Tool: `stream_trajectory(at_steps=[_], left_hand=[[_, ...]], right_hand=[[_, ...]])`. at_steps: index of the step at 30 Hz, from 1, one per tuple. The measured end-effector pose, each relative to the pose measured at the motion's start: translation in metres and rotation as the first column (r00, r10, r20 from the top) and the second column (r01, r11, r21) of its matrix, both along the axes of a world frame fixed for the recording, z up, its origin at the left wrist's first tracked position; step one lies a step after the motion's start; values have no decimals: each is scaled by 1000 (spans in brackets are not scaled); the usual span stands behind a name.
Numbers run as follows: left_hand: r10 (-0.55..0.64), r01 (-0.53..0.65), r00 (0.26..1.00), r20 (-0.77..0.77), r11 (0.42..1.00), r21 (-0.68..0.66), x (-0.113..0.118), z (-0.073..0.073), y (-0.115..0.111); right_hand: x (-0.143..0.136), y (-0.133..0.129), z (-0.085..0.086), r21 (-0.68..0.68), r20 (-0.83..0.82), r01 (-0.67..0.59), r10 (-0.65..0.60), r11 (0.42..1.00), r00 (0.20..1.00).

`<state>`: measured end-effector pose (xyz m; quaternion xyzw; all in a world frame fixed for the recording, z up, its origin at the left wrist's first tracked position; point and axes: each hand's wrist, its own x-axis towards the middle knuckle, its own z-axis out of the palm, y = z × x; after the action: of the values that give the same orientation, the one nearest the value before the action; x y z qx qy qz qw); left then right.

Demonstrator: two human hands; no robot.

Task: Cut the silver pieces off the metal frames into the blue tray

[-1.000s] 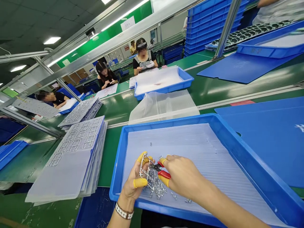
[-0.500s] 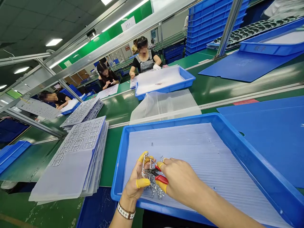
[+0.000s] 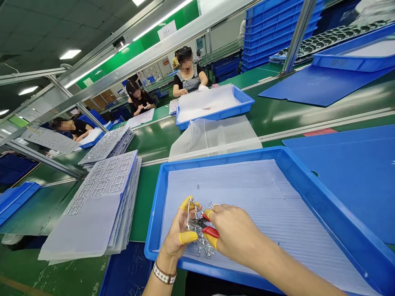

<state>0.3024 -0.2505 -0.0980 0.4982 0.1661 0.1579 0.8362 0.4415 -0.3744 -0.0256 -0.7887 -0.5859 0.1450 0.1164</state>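
Note:
Yellow covers sit on several fingertips of both hands. My left hand (image 3: 177, 236) holds a small silvery frame (image 3: 188, 213) upright between thumb and fingers. In my right hand (image 3: 231, 230) are red-handled cutters (image 3: 210, 232), their dark jaws at the frame. Below both hands a pile of small shiny parts (image 3: 205, 246) lies on the white sheet lining a blue tray (image 3: 216, 158). One small part (image 3: 198, 186) lies apart, farther up the sheet.
Stacked sheets with silvery part frames (image 3: 105, 176) stand left of the tray. Behind it lie a translucent sheet (image 3: 216, 133) and another blue tray (image 3: 247, 105). Blue boards (image 3: 348, 164) are at right. Several people sit across the benches, one person (image 3: 189, 78) behind the far tray.
The frame in my left hand has turned slightly, and my left thumb has shifted a little right. The cutters stay at the frame. Across the bench, a person's hand has moved toward the far tray.

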Motion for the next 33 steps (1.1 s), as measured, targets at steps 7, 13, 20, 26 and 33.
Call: stream_trajectory(at_steps=[7, 13, 20, 26, 33], left_hand=[[5, -5, 1000, -20, 1000, 4, -1, -2, 0], [27, -26, 1000, 8, 1000, -7, -3, -6, 2], [42, -30, 996, 81, 989, -143, -4, -13, 9], [36, -23, 996, 86, 988, -150, -2, -7, 6], [59, -53, 996, 61, 994, -92, -1, -2, 3]], right_hand=[[-1, 1, 1, -13, 2, -11, 11, 1000, 1000], [3, -1, -7, -19, 63, 19, -18, 1000, 998], [0, -11, -13, -11, 38, 19, -19, 1000, 999], [-4, -9, -8, -25, 25, 17, -16, 1000, 1000], [-6, -6, -8, -25, 45, 33, -32, 999, 998]])
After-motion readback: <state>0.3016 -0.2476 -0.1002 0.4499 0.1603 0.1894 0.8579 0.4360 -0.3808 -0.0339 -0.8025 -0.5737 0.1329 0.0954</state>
